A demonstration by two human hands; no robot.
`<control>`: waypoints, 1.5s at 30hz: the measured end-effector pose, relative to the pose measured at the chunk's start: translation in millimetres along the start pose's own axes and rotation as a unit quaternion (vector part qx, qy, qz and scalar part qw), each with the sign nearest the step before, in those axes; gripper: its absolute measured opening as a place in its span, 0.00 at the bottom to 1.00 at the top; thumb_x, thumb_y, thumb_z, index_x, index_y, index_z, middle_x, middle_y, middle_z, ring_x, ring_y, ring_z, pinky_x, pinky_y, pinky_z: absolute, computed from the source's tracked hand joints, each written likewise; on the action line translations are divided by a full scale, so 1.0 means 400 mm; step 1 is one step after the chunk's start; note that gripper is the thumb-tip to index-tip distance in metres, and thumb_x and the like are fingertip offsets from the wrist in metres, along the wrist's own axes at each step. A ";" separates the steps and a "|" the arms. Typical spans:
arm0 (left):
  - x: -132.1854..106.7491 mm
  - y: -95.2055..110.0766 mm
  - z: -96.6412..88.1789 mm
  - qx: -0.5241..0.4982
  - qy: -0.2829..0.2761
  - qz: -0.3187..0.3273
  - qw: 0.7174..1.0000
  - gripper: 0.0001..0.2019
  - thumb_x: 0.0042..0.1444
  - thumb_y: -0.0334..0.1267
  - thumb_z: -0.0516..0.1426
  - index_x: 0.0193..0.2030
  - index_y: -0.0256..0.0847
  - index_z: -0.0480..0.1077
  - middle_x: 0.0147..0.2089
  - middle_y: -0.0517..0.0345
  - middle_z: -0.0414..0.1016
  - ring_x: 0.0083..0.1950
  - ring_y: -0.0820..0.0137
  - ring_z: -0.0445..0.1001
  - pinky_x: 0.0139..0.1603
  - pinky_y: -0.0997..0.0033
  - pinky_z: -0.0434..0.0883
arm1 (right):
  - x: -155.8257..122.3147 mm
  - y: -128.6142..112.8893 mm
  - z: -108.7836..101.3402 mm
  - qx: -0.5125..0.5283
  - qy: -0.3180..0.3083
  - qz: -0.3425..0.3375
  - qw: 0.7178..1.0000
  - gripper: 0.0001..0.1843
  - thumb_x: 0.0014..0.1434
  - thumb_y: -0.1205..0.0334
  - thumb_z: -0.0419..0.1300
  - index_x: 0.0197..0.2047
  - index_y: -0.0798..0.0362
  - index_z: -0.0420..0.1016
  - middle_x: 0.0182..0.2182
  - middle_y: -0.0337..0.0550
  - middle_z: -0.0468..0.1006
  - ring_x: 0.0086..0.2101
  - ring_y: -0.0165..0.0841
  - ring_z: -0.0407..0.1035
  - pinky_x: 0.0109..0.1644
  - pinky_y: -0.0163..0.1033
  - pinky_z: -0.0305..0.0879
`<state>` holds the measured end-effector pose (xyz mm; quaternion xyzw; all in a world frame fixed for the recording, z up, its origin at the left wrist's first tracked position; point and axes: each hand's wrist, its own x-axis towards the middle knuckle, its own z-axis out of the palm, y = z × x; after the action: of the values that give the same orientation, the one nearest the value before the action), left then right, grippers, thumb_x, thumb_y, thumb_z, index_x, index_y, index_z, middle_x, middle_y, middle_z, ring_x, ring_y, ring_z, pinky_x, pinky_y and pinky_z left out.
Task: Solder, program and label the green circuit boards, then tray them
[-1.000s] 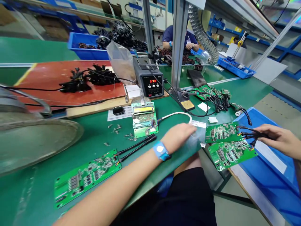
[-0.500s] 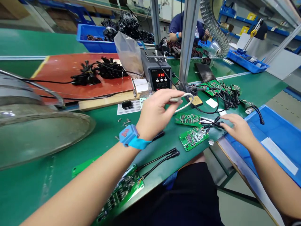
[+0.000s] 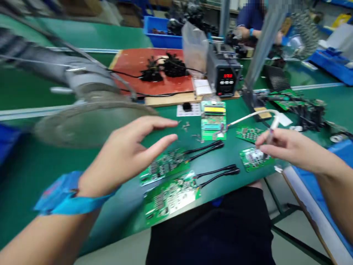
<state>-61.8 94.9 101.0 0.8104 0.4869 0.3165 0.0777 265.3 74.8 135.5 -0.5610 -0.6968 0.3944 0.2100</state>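
Note:
My left hand (image 3: 129, 152) hovers over the bench with thumb and fingers apart and nothing between them. Just beyond it lie two long green circuit boards with black cable leads, an upper board (image 3: 162, 165) and a lower board (image 3: 176, 198). My right hand (image 3: 292, 147) pinches a pale probe (image 3: 274, 127). The probe's white cable (image 3: 248, 116) runs to a small green tester board (image 3: 204, 129) with a yellow display. Beneath the right fingers is a near circuit board (image 3: 250, 158), partly covered; a far circuit board (image 3: 248, 133) sits behind it.
A large fume hood (image 3: 68, 125) stands at left. A soldering station (image 3: 226, 70) and a plastic bag (image 3: 194, 48) are at the back. A metal post (image 3: 261, 51) rises behind my right hand. Blue bins stand at right. Across the bench, a person (image 3: 249, 22) is seated.
The probe has passed from my left hand to my right. My right hand has left the black leads for the near board. My left hand has opened and moved left; the view has shifted.

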 end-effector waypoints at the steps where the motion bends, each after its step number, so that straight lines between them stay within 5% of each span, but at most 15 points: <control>1: -0.064 -0.043 -0.009 -0.002 -0.025 -0.032 0.999 0.19 0.58 0.53 0.51 0.48 0.43 0.69 0.47 0.55 0.74 0.48 0.63 0.73 0.49 0.59 0.71 | -0.008 0.013 0.007 -0.080 0.001 -0.019 0.997 0.13 0.54 0.52 0.58 0.39 0.51 0.73 0.26 0.37 0.71 0.24 0.28 0.64 0.26 0.34 0.61; 3: -0.187 -0.105 -0.007 0.007 -0.092 -0.074 0.993 0.26 0.56 0.58 0.50 0.56 0.43 0.63 0.56 0.50 0.69 0.57 0.58 0.68 0.56 0.54 0.67 | -0.012 0.041 0.031 -0.198 0.052 -0.080 0.976 0.13 0.55 0.52 0.56 0.41 0.48 0.73 0.32 0.42 0.74 0.29 0.34 0.69 0.31 0.39 0.65; 5: -0.281 -0.134 0.013 0.033 -0.162 -0.083 0.983 0.47 0.46 0.66 0.54 0.66 0.38 0.49 0.66 0.39 0.55 0.66 0.49 0.54 0.61 0.45 0.59 | -0.006 0.057 0.066 -0.266 0.105 -0.136 0.949 0.14 0.57 0.52 0.53 0.41 0.48 0.73 0.38 0.45 0.76 0.35 0.40 0.71 0.36 0.45 0.68; 9: -0.355 -0.133 0.056 0.082 -0.223 -0.043 0.970 0.65 0.32 0.74 0.54 0.68 0.31 0.32 0.69 0.31 0.40 0.69 0.42 0.38 0.65 0.38 0.47 | 0.002 0.036 0.145 -0.300 0.129 -0.163 0.931 0.18 0.58 0.51 0.51 0.49 0.47 0.70 0.40 0.46 0.78 0.37 0.44 0.73 0.38 0.48 0.69; 12: -0.359 -0.118 0.069 0.086 -0.205 -0.020 0.975 0.62 0.38 0.73 0.52 0.68 0.28 0.34 0.69 0.31 0.42 0.69 0.44 0.40 0.64 0.41 0.51 | 0.005 -0.001 0.209 -0.255 0.139 -0.117 0.950 0.22 0.58 0.52 0.53 0.55 0.45 0.65 0.39 0.44 0.79 0.31 0.40 0.74 0.33 0.45 0.70; 18: -0.367 -0.102 0.079 0.083 -0.172 -0.016 0.982 0.57 0.42 0.72 0.49 0.67 0.25 0.42 0.67 0.32 0.48 0.68 0.45 0.44 0.62 0.42 0.56 | 0.059 -0.057 0.360 -0.027 0.124 -0.085 0.988 0.18 0.60 0.58 0.56 0.53 0.46 0.63 0.43 0.43 0.78 0.34 0.33 0.74 0.30 0.38 0.72; 24: -0.382 -0.087 0.064 0.044 -0.106 0.009 0.993 0.50 0.40 0.70 0.54 0.60 0.30 0.58 0.59 0.33 0.62 0.60 0.43 0.60 0.53 0.43 0.67 | 0.138 -0.082 0.472 0.040 0.082 -0.113 0.989 0.13 0.61 0.63 0.54 0.50 0.47 0.66 0.45 0.41 0.77 0.35 0.30 0.73 0.41 0.41 0.74; 27: -0.394 -0.075 0.057 0.032 -0.109 0.050 0.992 0.40 0.43 0.66 0.57 0.55 0.35 0.66 0.49 0.43 0.72 0.49 0.52 0.69 0.46 0.51 0.71 | 0.157 -0.077 0.494 0.021 0.079 -0.140 0.987 0.09 0.60 0.65 0.53 0.44 0.47 0.68 0.45 0.43 0.74 0.42 0.34 0.71 0.43 0.43 0.73; 32: -0.398 -0.066 0.060 0.036 -0.136 0.068 0.988 0.34 0.44 0.57 0.62 0.55 0.39 0.66 0.50 0.53 0.74 0.49 0.58 0.69 0.48 0.58 0.70 | 0.157 -0.061 0.503 -0.028 0.096 -0.169 0.981 0.12 0.60 0.67 0.54 0.46 0.47 0.68 0.43 0.44 0.72 0.45 0.35 0.69 0.48 0.45 0.70; 36: -0.395 -0.067 0.061 0.040 -0.144 0.079 0.986 0.34 0.45 0.57 0.62 0.55 0.38 0.66 0.51 0.53 0.74 0.49 0.58 0.69 0.47 0.58 0.69 | 0.149 -0.046 0.511 -0.010 0.066 -0.140 0.988 0.20 0.61 0.66 0.54 0.56 0.44 0.62 0.46 0.43 0.73 0.45 0.34 0.71 0.51 0.47 0.70; 45: -0.397 -0.075 0.056 0.061 -0.150 0.092 0.983 0.33 0.49 0.59 0.57 0.57 0.40 0.65 0.61 0.50 0.64 0.57 0.53 0.62 0.52 0.55 0.66 | 0.153 -0.054 0.519 -0.051 0.086 -0.161 0.982 0.16 0.60 0.67 0.54 0.51 0.47 0.67 0.45 0.43 0.76 0.46 0.34 0.71 0.51 0.44 0.70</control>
<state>-122.7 -18.6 0.9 0.8931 0.4115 0.1674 0.0709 82.3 66.2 18.5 -0.4832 -0.7765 0.2696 0.3013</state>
